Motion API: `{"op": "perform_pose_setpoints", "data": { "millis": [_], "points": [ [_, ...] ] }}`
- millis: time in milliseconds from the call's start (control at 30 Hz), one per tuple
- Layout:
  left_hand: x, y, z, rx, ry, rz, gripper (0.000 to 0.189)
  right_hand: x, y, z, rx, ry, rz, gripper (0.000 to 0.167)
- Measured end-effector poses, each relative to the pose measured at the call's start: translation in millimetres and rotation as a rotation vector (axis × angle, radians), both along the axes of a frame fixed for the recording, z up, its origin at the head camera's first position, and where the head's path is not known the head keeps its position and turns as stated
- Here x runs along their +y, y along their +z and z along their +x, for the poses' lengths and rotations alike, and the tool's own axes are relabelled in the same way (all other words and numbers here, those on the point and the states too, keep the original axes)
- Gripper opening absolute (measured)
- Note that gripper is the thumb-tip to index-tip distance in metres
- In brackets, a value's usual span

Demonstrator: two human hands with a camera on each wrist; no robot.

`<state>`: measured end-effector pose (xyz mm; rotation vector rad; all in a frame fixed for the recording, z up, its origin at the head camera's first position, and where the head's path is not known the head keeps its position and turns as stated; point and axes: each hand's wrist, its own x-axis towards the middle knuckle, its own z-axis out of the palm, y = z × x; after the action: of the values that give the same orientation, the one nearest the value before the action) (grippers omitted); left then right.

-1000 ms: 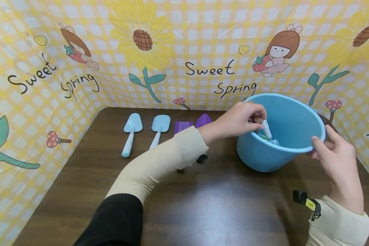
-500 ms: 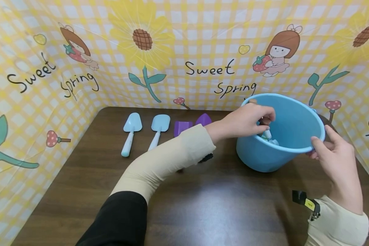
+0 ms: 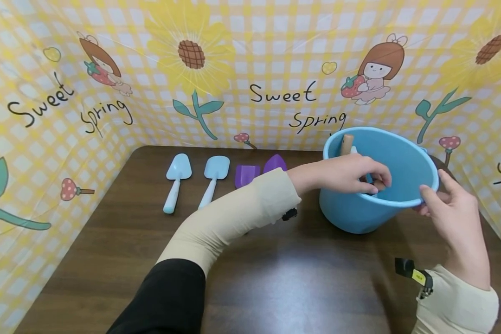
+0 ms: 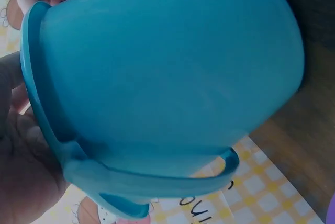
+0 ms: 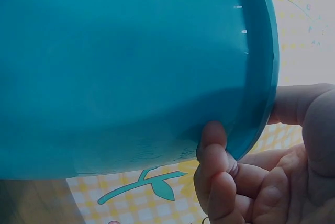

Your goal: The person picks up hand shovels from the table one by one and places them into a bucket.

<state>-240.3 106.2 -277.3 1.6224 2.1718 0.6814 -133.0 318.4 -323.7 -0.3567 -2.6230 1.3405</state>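
A light blue bucket (image 3: 352, 213) tilts toward me at the right of the table. My right hand (image 3: 459, 213) grips its rim, thumb on the near side; the right wrist view shows that hand's curled fingers (image 5: 215, 156) under the rim. My left hand (image 3: 350, 174) reaches over the left rim with bent fingers inside the bucket. Small blue and brown bits show between its thumb and fingers, but whether it holds them is hidden. Behind that hand, a wooden handle (image 3: 347, 144) leans against the inner wall beside a pale blue piece (image 3: 353, 150).
Two light blue toy shovels (image 3: 178, 167) (image 3: 217, 168) lie at the back left. Two purple shovel heads (image 3: 247, 175) (image 3: 275, 163) are partly covered by my left arm. A yellow checked cloth (image 3: 292, 46) backs the dark wooden table (image 3: 300, 278).
My left hand has moved right, farther over the bucket's mouth. The wooden handle has come into sight behind it. My right hand and the bucket have hardly moved.
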Motion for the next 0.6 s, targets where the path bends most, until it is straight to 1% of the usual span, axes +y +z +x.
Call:
{"op": "perform_pose_setpoints", "data": {
  "millis": [133,233,300,400,600],
  "points": [
    [4.5,-0.1,3.3,-0.041,-0.038,-0.054,0.028,0.6,-0.5,0.5,-0.003,0.015,-0.001,0.074],
    [5.5,-0.9,4.7,-0.059,-0.065,-0.063,0.031,0.2,-0.5,-0.3,0.002,0.004,0.011,0.073],
    [5.7,-1.0,5.3,-0.061,-0.072,-0.067,0.033,0.2,-0.3,-0.8,0.005,-0.002,0.02,0.073],
    [5.6,-1.3,5.6,-0.06,-0.066,-0.075,0.035,-0.4,-0.2,-1.3,0.006,-0.009,0.026,0.073],
    [4.5,-2.3,5.1,-0.049,-0.063,-0.086,0.035,-0.2,1.0,0.4,-0.016,0.009,0.009,0.073]
  ]
}}
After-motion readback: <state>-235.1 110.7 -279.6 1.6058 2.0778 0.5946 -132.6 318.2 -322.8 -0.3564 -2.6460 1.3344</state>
